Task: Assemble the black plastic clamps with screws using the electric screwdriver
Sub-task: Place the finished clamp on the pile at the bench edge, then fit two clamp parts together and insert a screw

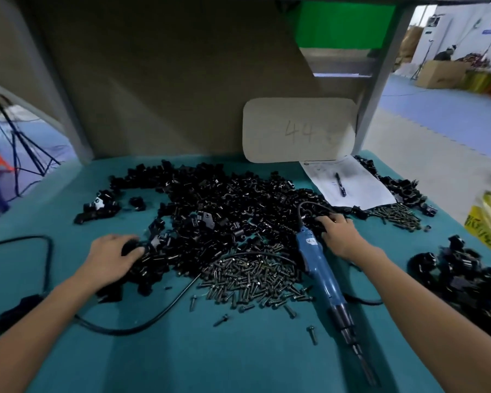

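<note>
Parts picking, apparently: left hand (112,258) curls round a piece at the near-left edge of the black plastic clamps (224,199), right hand (341,235) digs in farther right, grip unclear; electric screwdriver (319,269) lies parked beside the screws (253,279), within reach.

On the table (182,350), clamp heap (224,199) behind screw pile (253,276), screwdriver (318,265) just right (paper (360,180) farther back, right).

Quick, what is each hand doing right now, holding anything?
Left hand: grips a black plastic clamp.
Right hand: fingers in the pile of black clamps beside the blue electric screwdriver; grip cannot be told.
</note>
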{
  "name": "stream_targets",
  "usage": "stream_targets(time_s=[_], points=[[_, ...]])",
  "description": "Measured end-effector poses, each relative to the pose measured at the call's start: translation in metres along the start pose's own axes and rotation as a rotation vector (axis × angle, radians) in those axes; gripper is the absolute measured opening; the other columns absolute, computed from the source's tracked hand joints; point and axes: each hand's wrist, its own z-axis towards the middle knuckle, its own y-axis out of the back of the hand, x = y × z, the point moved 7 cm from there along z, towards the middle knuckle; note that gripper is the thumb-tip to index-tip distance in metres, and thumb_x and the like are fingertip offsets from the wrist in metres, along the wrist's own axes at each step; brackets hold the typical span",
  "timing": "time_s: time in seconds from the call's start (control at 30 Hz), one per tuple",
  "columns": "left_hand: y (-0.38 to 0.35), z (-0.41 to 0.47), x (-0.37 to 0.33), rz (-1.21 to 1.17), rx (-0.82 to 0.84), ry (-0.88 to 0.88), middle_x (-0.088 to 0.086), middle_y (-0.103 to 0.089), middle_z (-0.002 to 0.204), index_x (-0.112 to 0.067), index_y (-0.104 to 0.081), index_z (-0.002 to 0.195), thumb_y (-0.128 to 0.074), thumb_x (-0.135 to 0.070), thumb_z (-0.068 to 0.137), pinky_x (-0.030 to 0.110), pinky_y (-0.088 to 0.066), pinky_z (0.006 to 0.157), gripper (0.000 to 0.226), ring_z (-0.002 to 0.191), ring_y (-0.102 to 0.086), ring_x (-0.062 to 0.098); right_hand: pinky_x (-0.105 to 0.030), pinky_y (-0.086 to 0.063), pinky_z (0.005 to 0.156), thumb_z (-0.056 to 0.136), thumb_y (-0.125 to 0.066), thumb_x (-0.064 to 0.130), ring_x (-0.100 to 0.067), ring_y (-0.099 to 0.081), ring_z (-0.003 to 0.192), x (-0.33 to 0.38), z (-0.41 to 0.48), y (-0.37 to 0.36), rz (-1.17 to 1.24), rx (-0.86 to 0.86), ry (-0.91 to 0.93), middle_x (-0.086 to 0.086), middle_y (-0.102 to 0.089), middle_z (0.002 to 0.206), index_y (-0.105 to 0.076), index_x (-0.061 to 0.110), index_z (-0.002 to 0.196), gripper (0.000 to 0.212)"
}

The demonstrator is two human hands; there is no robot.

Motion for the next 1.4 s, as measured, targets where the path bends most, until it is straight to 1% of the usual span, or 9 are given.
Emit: stream_targets(time_s=[0.17,0.33,0.5,0.67,0.8,1.0,1.1,1.23,1.4], points=[[0.01,0.004,-0.005,-0.158,-0.056,0.029,0.005,-0.065,0.12,-0.024,-0.071,0.111,-0.067,-0.023,0.097,0.038,-0.049,0.092,0.015,0.098,-0.057,0.02,-0.049,-0.045,0.095,0.103,-0.057,0.04,-0.041,-0.045,0.112,-0.012,-0.008,0.004,0.012,-0.099,-0.011,-0.02,-0.041,0.123,-0.048,0.014,0.133,0.041],[0.046,-0.003,-0.025,-0.46,-0.268,0.035,-0.017,-0.068,0.095,-0.037,-0.07,0.093,-0.07,-0.033,0.094,0.024,-0.049,0.075,0.004,0.081,-0.062,0.001,-0.046,-0.04,0.104,0.103,-0.054,0.045,-0.038,-0.044,0.121,-0.019,-0.027,0.012,-0.045,-0.194,-0.048,-0.017,-0.045,0.134,-0.056,0.014,0.128,0.04],[0.042,-0.006,-0.063,-1.343,0.021,0.228,0.008,-0.062,0.123,-0.014,-0.071,0.104,-0.06,-0.018,0.099,0.031,-0.062,0.066,0.012,0.09,-0.075,0.031,-0.031,-0.045,0.057,0.097,-0.063,0.046,-0.023,-0.061,0.071,0.011,-0.06,0.053,0.717,-0.318,-0.018,-0.007,-0.065,0.084,-0.061,0.02,0.092,0.026],[0.034,-0.025,-0.117,-1.757,0.224,0.307,0.026,-0.06,0.119,-0.004,-0.066,0.106,-0.053,-0.018,0.102,0.03,-0.062,0.06,0.019,0.074,-0.073,0.026,-0.029,-0.06,0.071,0.095,-0.063,0.032,-0.019,-0.071,0.082,0.082,-0.105,0.066,1.601,-0.101,0.108,-0.009,-0.073,0.099,-0.066,0.009,0.11,0.027],[0.04,-0.039,-0.144,-1.571,0.298,0.143,0.011,-0.062,0.098,-0.008,-0.065,0.121,-0.075,-0.01,0.078,0.025,-0.061,0.071,0.045,0.075,-0.067,0.017,-0.027,-0.059,0.076,0.089,-0.062,0.026,-0.015,-0.07,0.085,0.125,-0.138,0.056,1.865,0.093,0.145,-0.009,-0.074,0.102,-0.065,0.009,0.124,0.039],[0.06,-0.06,-0.162,-1.141,0.181,-0.041,0.007,-0.074,0.095,-0.015,-0.05,0.119,-0.073,-0.009,0.089,0.027,-0.056,0.069,0.038,0.076,-0.068,0.013,-0.029,-0.052,0.078,0.095,-0.061,0.03,-0.011,-0.061,0.084,0.158,-0.165,0.051,1.597,0.056,0.218,-0.002,-0.076,0.113,-0.055,0.016,0.126,0.035],[0.061,-0.071,-0.171,-1.24,0.271,-0.06,0.01,-0.072,0.094,-0.014,-0.065,0.112,-0.061,-0.007,0.097,0.033,-0.059,0.079,0.017,0.083,-0.068,0.018,-0.028,-0.056,0.081,0.086,-0.065,0.036,-0.015,-0.067,0.088,0.163,-0.17,0.063,1.593,0.018,0.264,0.003,-0.075,0.116,-0.061,0.019,0.124,0.042],[0.057,-0.087,-0.186,-1.54,0.435,-0.002,0.012,-0.062,0.098,-0.012,-0.073,0.117,-0.046,-0.002,0.102,0.04,-0.062,0.08,0.033,0.075,-0.065,0.02,-0.029,-0.058,0.08,0.085,-0.07,0.033,-0.02,-0.071,0.092,0.171,-0.173,0.078,1.59,-0.051,0.323,-0.002,-0.073,0.11,-0.072,0.031,0.118,0.034],[0.068,-0.098,-0.202,-1.176,0.321,-0.234,-0.008,-0.059,0.081,-0.026,-0.071,0.12,-0.065,-0.032,0.089,0.024,-0.055,0.071,0.032,0.068,-0.057,0.009,-0.032,-0.058,0.081,0.085,-0.072,0.032,-0.017,-0.069,0.086,0.177,-0.175,0.085,1.595,-0.072,0.364,-0.005,-0.07,0.102,-0.068,0.034,0.11,0.026]])
